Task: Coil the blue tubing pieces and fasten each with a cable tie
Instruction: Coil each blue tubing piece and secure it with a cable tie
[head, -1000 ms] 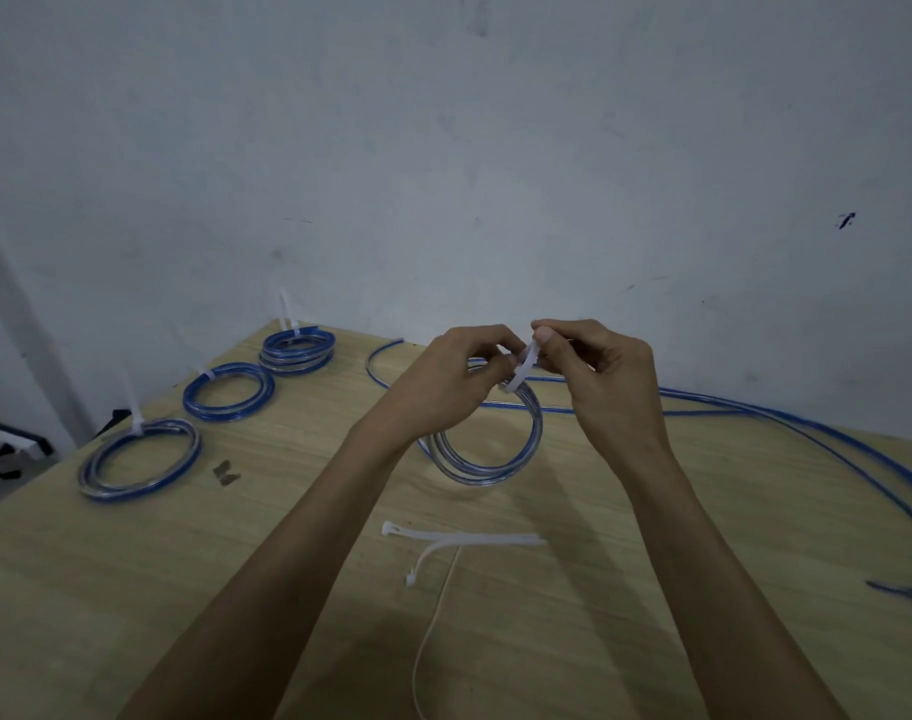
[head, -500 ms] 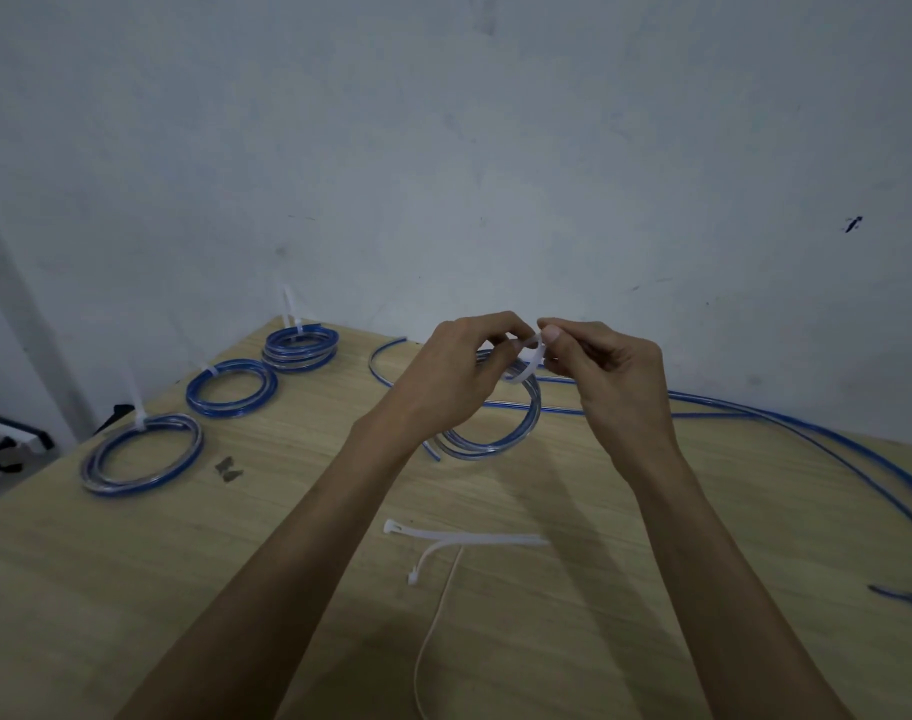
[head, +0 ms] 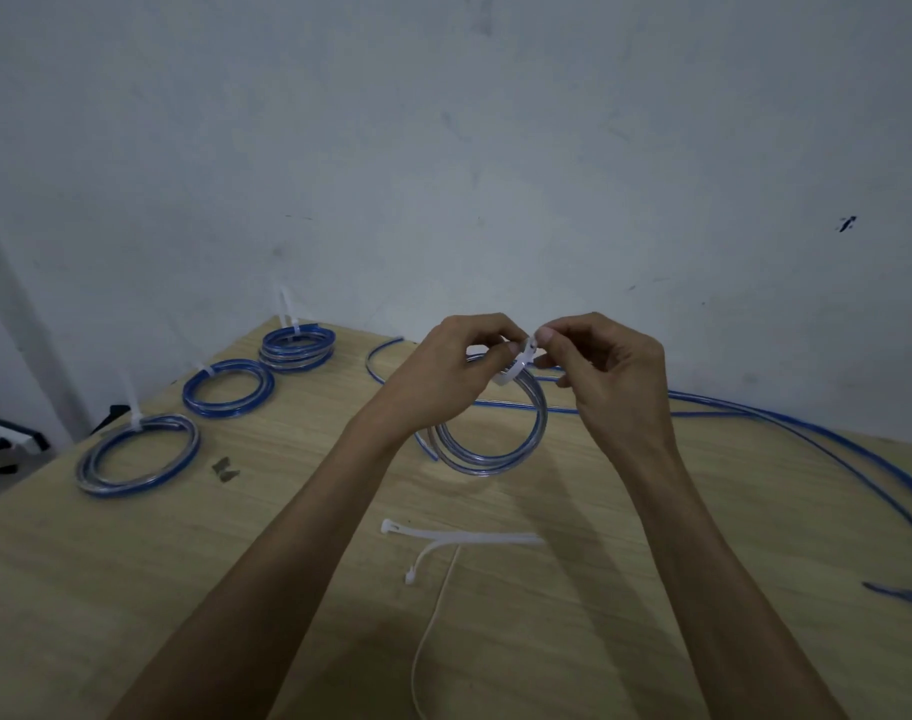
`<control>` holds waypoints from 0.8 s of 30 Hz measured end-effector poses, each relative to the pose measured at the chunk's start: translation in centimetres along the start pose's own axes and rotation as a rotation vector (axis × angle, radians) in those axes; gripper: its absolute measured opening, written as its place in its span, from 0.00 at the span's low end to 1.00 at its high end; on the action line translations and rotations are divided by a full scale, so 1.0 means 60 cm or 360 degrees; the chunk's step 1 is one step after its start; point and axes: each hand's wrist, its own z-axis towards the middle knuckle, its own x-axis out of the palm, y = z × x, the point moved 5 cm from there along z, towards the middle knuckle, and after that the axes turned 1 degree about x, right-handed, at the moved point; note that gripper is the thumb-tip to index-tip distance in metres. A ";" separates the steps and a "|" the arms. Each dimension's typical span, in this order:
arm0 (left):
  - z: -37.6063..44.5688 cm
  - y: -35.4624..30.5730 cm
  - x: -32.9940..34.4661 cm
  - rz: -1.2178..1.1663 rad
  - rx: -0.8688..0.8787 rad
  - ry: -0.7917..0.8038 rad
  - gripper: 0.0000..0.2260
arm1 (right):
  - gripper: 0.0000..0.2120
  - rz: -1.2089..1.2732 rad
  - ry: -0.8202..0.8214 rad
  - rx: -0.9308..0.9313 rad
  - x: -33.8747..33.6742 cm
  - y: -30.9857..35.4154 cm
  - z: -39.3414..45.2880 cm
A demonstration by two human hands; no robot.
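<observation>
While both forearms reach forward from the bottom edge and rise above the wooden table (head: pixel 132 589), the two hands meet in the air near its middle. The left hand (head: pixel 446 374) is curled, thumb and forefinger pinched on the top of the held coil (head: pixel 495 449) of blue tubing, whose loop hangs down below the knuckles clear of the tabletop. The right hand (head: pixel 612 379) faces it with the wrist bent, thumb and forefinger closed on the end of a white cable tie (head: pixel 516 366) that wraps over the coil's top; its other fingers are loosely folded. The fingertips of the two hands nearly touch at the tie.

Three finished coils lie on the left part of the table in a diagonal row: the near coil (head: pixel 137 454), the middle coil (head: pixel 228 389) and the far coil (head: pixel 298 348) by the wall, each with a white tie standing up from it (the far one looks like several loops stacked, though how many I cannot tell). Three spare ties (head: pixel 459 543) lie loose on the wood just in front of the hands, two thick and one thin. Uncoiled long tubing (head: pixel 807 433) runs along the right side and behind the hands; its strands overlap too much to count.
</observation>
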 end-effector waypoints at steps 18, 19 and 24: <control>-0.004 0.034 -0.025 -0.0667 -0.0465 -0.0573 0.08 | 0.05 -0.0523 0.0177 -0.0147 0.023 0.014 -0.012; -0.005 0.038 -0.029 -0.0690 -0.0495 -0.0618 0.08 | 0.05 -0.0578 0.0298 -0.0173 0.033 0.016 -0.015; -0.007 0.050 -0.032 -0.0723 -0.0606 -0.0681 0.09 | 0.18 -0.1081 0.0737 -0.0287 0.086 0.009 -0.036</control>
